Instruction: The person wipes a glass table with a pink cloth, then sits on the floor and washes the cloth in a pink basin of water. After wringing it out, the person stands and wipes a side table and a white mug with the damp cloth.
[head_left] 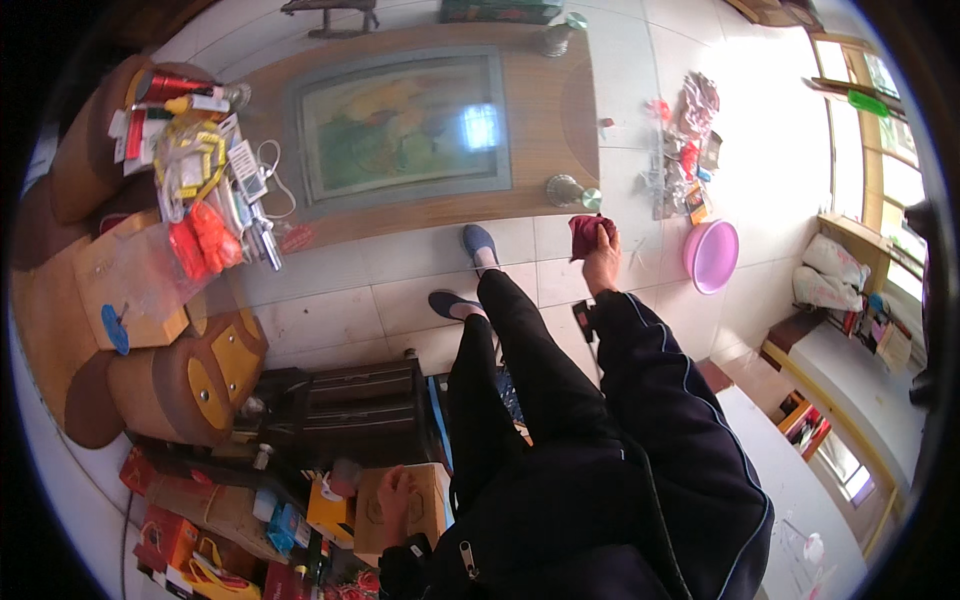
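My right hand (602,262) is closed around a bunched dark red cloth (588,237). It holds the cloth at the near right part of a glass-topped coffee table (548,110), close to a round table leg (568,188). Whether the cloth touches the glass I cannot tell. Low on the left, my left hand (395,498) hangs beside my body with its fingers loosely apart and nothing in them. Behind that hand is a light brown box (428,500).
Packets, cables and orange bags (212,235) crowd the table's left end, by a brown sofa (175,385). Wrappers and scraps (692,150) lie at the right, near a pink basin (711,257). A dark cabinet (350,400) and several boxes stand near left.
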